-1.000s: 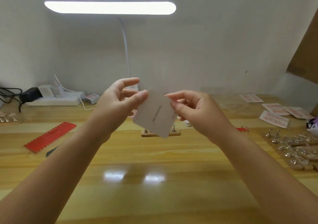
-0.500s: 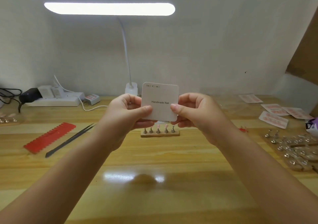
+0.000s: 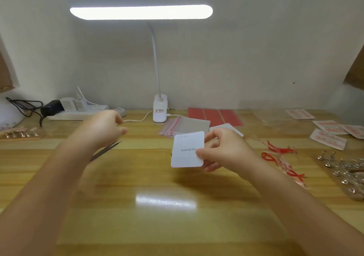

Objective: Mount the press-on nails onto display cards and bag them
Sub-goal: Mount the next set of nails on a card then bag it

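The right hand (image 3: 226, 149) pinched a white display card (image 3: 187, 149) by its right edge, thumb on the printed face and the other fingers curled behind it, holding the card upright above the wooden table (image 3: 157, 226), right of centre. The left hand (image 3: 102, 127) hovered over the table to the left, well apart from the card; its fingers were blurred and loosely curled, with nothing visibly in them. Just below that hand a pair of dark tweezers (image 3: 106, 150) lay slanted on the table. Behind the card sat a stack of clear zip bags (image 3: 185, 125) with red strips, and farther back a red sheet (image 3: 214, 116). A white clip lamp (image 3: 160, 114) stood at the far edge, its light bar glowing overhead. Finished nail cards (image 3: 328, 142) lay at the far right, with red twist ties (image 3: 279, 150) and metal nail stands (image 3: 346, 173) nearer. A white power strip (image 3: 78, 114) sat at the far left.
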A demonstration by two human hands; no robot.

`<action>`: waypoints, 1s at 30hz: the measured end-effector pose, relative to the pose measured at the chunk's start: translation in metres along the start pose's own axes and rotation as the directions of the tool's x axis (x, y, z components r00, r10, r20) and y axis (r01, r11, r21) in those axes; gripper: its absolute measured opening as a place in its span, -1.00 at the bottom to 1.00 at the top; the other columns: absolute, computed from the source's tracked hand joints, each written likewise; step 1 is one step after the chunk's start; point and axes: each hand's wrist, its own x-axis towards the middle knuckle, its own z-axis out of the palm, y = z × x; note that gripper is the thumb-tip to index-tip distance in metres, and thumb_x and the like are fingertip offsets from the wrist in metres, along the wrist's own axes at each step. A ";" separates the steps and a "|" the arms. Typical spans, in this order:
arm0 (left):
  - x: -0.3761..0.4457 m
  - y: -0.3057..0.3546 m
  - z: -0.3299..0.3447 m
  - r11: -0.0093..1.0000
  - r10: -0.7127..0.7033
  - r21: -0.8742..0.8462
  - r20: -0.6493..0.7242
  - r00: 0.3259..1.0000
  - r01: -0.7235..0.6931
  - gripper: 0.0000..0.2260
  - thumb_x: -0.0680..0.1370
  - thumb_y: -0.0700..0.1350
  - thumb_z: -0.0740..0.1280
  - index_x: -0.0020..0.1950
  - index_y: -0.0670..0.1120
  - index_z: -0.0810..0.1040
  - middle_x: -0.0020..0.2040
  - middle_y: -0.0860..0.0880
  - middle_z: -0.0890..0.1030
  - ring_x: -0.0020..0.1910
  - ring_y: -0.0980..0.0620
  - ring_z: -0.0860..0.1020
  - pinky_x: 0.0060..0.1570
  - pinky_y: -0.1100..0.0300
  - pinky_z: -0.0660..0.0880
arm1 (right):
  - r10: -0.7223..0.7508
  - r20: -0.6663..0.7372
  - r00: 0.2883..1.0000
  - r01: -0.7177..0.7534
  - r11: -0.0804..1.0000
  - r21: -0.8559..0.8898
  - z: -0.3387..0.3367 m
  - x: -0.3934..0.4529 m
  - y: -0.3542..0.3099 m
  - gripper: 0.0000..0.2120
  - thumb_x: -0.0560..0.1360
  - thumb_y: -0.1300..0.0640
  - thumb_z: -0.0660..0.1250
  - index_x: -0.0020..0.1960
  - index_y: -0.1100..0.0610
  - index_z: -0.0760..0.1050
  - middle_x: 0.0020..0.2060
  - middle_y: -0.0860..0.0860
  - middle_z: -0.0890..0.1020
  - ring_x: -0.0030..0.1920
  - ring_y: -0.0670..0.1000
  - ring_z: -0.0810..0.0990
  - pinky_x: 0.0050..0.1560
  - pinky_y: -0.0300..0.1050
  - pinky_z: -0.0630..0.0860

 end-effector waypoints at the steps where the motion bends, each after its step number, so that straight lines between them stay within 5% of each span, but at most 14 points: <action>1: 0.007 -0.016 0.002 0.996 -0.077 0.043 -0.012 0.997 0.077 -0.80 0.55 -0.06 0.35 0.11 -0.14 0.57 -0.02 -0.10 0.61 -0.05 -0.07 0.57 -0.01 0.07 0.50 | 0.020 0.008 1.000 -0.020 0.998 -0.066 0.005 0.001 0.003 -0.75 0.44 0.33 0.39 0.07 0.18 0.44 -0.30 0.12 0.69 -0.35 0.03 0.70 -0.34 -0.06 0.65; 7: 0.024 -0.086 0.017 0.882 -0.425 0.269 0.100 0.900 0.387 -0.64 0.55 0.13 0.30 -0.21 -0.16 0.56 -0.25 -0.11 0.63 -0.15 -0.11 0.58 0.00 0.04 0.49 | 0.195 0.115 0.974 -0.165 0.959 -0.230 0.013 0.007 0.021 -0.33 0.41 0.30 0.42 0.40 -0.02 0.21 -0.11 0.12 0.66 -0.34 0.01 0.70 -0.36 -0.14 0.62; 10: 0.022 -0.102 0.019 0.888 -0.447 0.209 0.194 0.873 0.409 -0.56 0.48 0.29 0.31 -0.28 -0.07 0.38 -0.26 -0.04 0.48 -0.16 -0.04 0.49 -0.10 0.11 0.40 | 0.175 0.123 0.977 -0.126 0.936 -0.329 0.011 0.008 0.027 -0.44 0.38 0.24 0.40 0.27 -0.07 0.26 -0.29 0.04 0.69 -0.38 0.02 0.69 -0.39 -0.13 0.61; 13: 0.024 -0.110 0.021 0.886 -0.451 0.242 0.247 0.858 0.395 -0.37 0.42 0.41 0.27 0.17 -0.11 0.51 0.15 -0.14 0.52 0.15 -0.14 0.47 0.15 0.04 0.41 | 0.175 0.111 0.978 -0.105 0.880 -0.463 0.009 0.009 0.029 -0.63 0.33 0.11 0.41 0.07 -0.09 0.37 -0.38 -0.03 0.68 -0.40 -0.02 0.68 -0.39 -0.11 0.62; 15: 0.028 -0.115 0.024 0.874 -0.470 0.263 0.244 0.848 0.408 -0.17 0.40 0.44 0.26 0.44 -0.13 0.34 0.36 -0.20 0.39 0.30 -0.22 0.38 0.31 -0.04 0.36 | 0.200 0.127 0.971 -0.108 0.851 -0.514 0.007 0.009 0.029 -0.63 0.32 0.07 0.44 0.09 -0.05 0.44 -0.36 -0.03 0.68 -0.40 -0.05 0.67 -0.35 -0.10 0.64; 21: 0.037 -0.120 0.030 0.855 -0.474 0.313 0.145 0.869 0.414 -0.28 0.36 0.49 0.22 0.23 -0.06 0.55 0.20 -0.15 0.52 0.24 -0.21 0.42 0.27 -0.05 0.37 | 0.238 0.166 0.957 -0.115 0.837 -0.535 0.002 0.010 0.028 -0.20 0.36 0.15 0.49 0.51 0.06 0.20 -0.34 -0.04 0.67 -0.40 -0.11 0.65 -0.38 -0.20 0.58; 30: 0.037 -0.121 0.033 0.852 -0.454 0.306 0.033 0.890 0.424 -0.34 0.43 0.45 0.17 0.20 -0.06 0.59 0.15 -0.16 0.57 0.14 -0.21 0.50 0.16 -0.02 0.46 | 0.214 0.164 0.963 -0.080 0.808 -0.583 0.000 0.011 0.028 -0.36 0.40 0.06 0.47 0.41 0.02 0.28 -0.25 -0.02 0.67 -0.33 -0.08 0.67 -0.32 -0.19 0.60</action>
